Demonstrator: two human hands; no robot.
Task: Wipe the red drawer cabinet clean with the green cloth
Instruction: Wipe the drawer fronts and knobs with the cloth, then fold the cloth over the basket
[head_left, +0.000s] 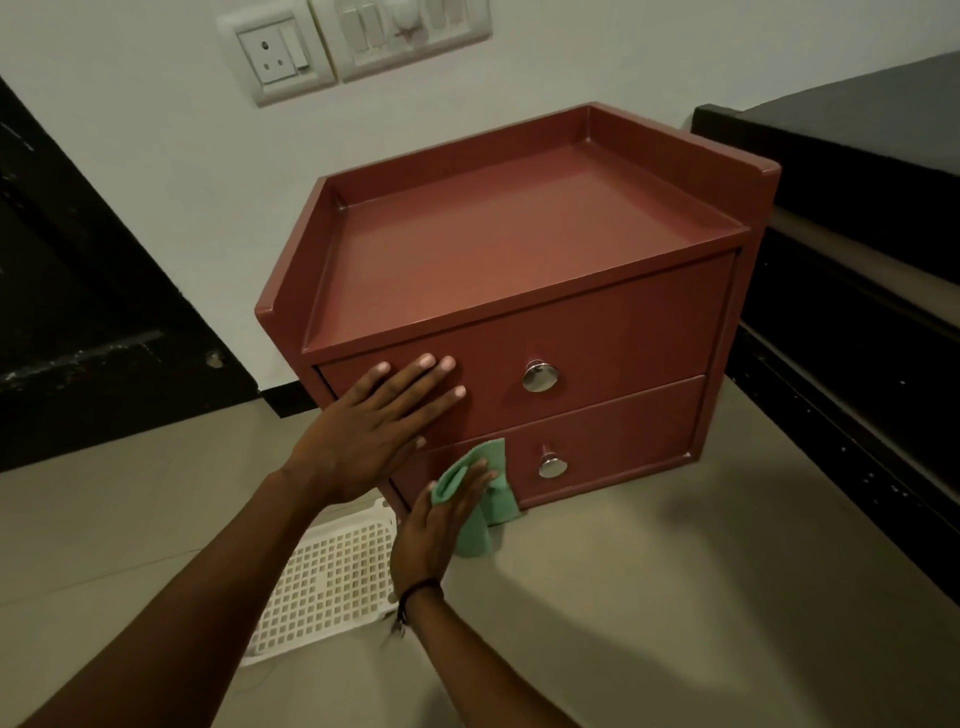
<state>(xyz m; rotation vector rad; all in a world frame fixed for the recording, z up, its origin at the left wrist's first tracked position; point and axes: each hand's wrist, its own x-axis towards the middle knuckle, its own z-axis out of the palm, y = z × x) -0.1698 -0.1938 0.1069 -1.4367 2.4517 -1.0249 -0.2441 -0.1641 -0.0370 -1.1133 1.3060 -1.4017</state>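
Note:
The red drawer cabinet (519, 244) stands on the floor against a white wall, with a rimmed tray top and two drawers, each with a round metal knob. My left hand (374, 431) lies flat, fingers spread, on the left part of the upper drawer front. My right hand (441, 525) presses the green cloth (480, 506) against the left part of the lower drawer front, left of the lower knob (551, 466). Part of the cloth hangs down to the floor.
A white perforated plastic basket (322, 582) lies on the beige tiled floor under my arms, left of the cabinet. A dark door (78, 312) is at left. Dark furniture (857, 260) stands close on the cabinet's right. Wall sockets (291, 52) sit above.

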